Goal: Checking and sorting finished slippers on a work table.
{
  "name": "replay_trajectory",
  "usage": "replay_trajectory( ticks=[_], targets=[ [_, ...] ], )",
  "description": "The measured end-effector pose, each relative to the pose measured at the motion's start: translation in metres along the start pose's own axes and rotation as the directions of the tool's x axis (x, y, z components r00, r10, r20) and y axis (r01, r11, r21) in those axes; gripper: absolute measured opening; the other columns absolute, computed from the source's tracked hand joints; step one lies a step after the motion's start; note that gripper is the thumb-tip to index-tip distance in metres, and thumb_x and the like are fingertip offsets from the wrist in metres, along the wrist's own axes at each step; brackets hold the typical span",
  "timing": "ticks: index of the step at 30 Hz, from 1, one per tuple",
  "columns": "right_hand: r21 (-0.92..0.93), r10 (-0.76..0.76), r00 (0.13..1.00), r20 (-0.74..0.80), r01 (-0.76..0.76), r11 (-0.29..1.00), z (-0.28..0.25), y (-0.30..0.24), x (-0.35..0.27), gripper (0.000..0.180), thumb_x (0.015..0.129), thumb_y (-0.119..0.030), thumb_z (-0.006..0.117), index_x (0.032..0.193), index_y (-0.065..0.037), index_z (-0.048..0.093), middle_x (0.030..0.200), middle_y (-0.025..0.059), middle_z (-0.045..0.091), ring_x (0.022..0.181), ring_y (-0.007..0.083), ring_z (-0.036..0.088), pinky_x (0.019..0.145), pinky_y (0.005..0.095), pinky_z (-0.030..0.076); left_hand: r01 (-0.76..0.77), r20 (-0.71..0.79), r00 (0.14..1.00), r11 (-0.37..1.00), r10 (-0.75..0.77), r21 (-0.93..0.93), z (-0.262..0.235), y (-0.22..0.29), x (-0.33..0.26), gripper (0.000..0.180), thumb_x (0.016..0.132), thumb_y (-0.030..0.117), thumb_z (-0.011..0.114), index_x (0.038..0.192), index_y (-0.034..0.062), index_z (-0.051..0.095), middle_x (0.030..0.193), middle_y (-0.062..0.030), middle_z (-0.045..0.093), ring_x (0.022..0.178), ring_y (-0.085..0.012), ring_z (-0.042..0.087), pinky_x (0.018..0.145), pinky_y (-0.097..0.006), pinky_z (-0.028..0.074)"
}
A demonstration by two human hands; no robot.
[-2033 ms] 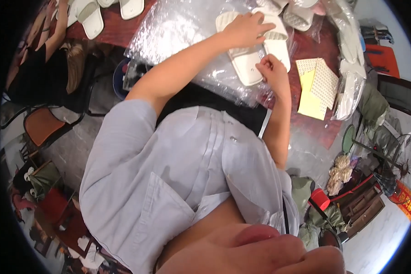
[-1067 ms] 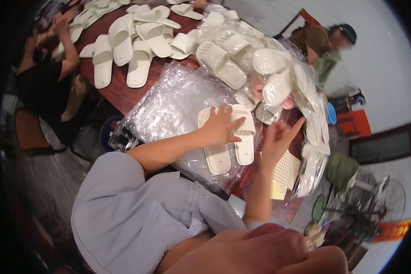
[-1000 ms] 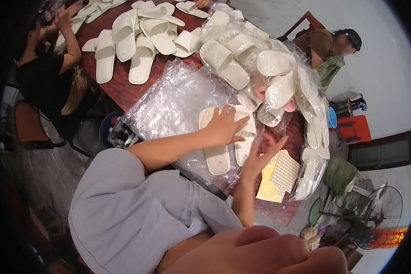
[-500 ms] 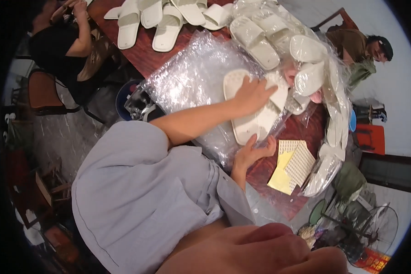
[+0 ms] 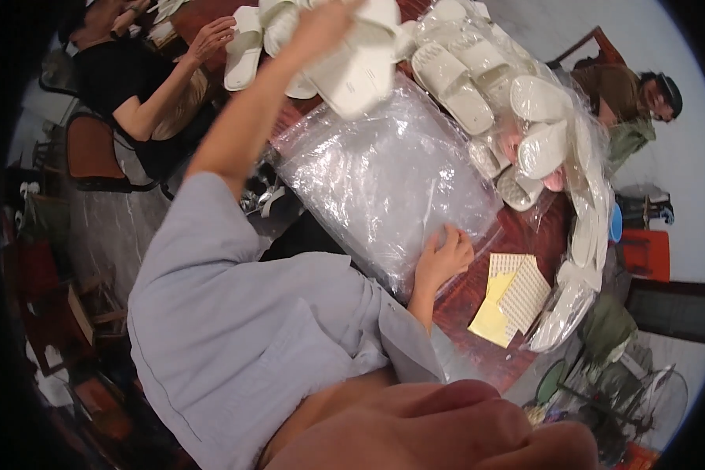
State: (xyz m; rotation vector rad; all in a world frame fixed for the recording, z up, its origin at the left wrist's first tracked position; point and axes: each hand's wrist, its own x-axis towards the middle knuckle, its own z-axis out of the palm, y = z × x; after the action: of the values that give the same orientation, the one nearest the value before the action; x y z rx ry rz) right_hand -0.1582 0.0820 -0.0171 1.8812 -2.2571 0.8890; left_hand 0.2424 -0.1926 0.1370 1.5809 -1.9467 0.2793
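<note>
My left hand [image 5: 321, 33] reaches to the far side of the table, gripping a cream slide slipper [image 5: 356, 78]. Motion smears its fingers a little, and the slipper blurs with it. Other cream slippers [image 5: 245, 51] lie beside it, partly behind my arm. In front of me is a flat stack of clear plastic bags [image 5: 376, 172]. My right hand [image 5: 444, 254] rests on the near right corner of that stack, fingers partly spread and bent, with nothing seen in them. Just right of it lie yellow and white sticker sheets [image 5: 513, 298].
Bagged slippers [image 5: 458, 86] are heaped along the table's right side, down to the near edge [image 5: 560, 317]. At the far left sits a person in black [image 5: 137, 94], one hand close to the slippers. Another person [image 5: 630, 94] is at the right, beyond the heap.
My left hand has gone from the bag stack to the slippers at the far side. The slipper pair that lay on the bags is gone from there. The seated person's hand has come nearer.
</note>
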Motion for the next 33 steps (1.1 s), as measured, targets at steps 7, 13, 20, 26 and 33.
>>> replay_trajectory(
  ticks=[7,13,20,26,33],
  targets=[
    [-0.048,-0.024,0.999,-0.031,0.022,0.999,0.006,0.0,0.001,0.038,0.086,-0.022,0.076,0.122,-0.017,0.068,0.132,0.0117,0.056,0.126,0.0379,0.046,0.104,0.0556,0.034,0.212,-0.085,0.977,0.939,-0.196,0.271,-0.012,-0.124,0.122,0.05,0.093,0.017,0.062,0.143,0.0191,0.058,0.11,-0.0229,0.07,0.105,-0.0415,0.067,0.092,-0.057,0.051],
    [-0.067,-0.023,0.999,-0.035,0.021,0.998,0.004,-0.004,0.003,0.039,0.087,-0.023,0.075,0.124,-0.02,0.067,0.132,0.0094,0.056,0.126,0.0351,0.046,0.103,0.0535,0.035,-0.045,0.205,0.977,0.999,0.05,-0.031,-0.048,0.019,0.103,0.056,0.09,0.025,0.067,0.145,0.0168,0.057,0.111,-0.026,0.067,0.107,-0.0461,0.063,0.092,-0.058,0.049],
    [-0.043,-0.013,1.0,0.009,0.014,0.999,0.003,-0.005,0.002,0.038,0.088,-0.021,0.072,0.126,-0.015,0.066,0.135,0.0124,0.054,0.127,0.038,0.045,0.105,0.0567,0.032,-0.498,0.342,0.716,0.788,0.609,-0.362,0.002,0.232,-0.147,0.066,0.087,0.052,0.073,0.147,0.0321,0.055,0.141,-0.0202,0.053,0.138,-0.0414,0.043,0.102,-0.066,0.038],
    [0.259,0.0,0.998,0.062,-0.016,0.966,-0.01,0.011,0.01,0.033,0.088,-0.009,0.071,0.121,-0.009,0.068,0.126,0.0117,0.061,0.122,0.0299,0.052,0.103,0.0455,0.039,-0.443,0.365,0.719,0.794,0.592,-0.416,0.07,0.242,-0.197,0.069,0.087,0.056,0.07,0.15,0.0327,0.052,0.147,-0.0242,0.046,0.143,-0.0444,0.035,0.108,-0.067,0.031],
    [0.495,0.078,0.995,0.062,-0.098,0.864,-0.084,0.042,0.075,0.031,0.094,-0.004,0.068,0.124,0.0,0.065,0.118,0.009,0.066,0.101,0.0168,0.063,0.089,0.0305,0.049,-0.419,0.358,0.72,0.783,0.595,-0.459,0.093,0.234,-0.209,0.068,0.09,0.056,0.067,0.152,0.0341,0.049,0.153,-0.0253,0.04,0.147,-0.0462,0.029,0.114,-0.067,0.022]
  ],
)
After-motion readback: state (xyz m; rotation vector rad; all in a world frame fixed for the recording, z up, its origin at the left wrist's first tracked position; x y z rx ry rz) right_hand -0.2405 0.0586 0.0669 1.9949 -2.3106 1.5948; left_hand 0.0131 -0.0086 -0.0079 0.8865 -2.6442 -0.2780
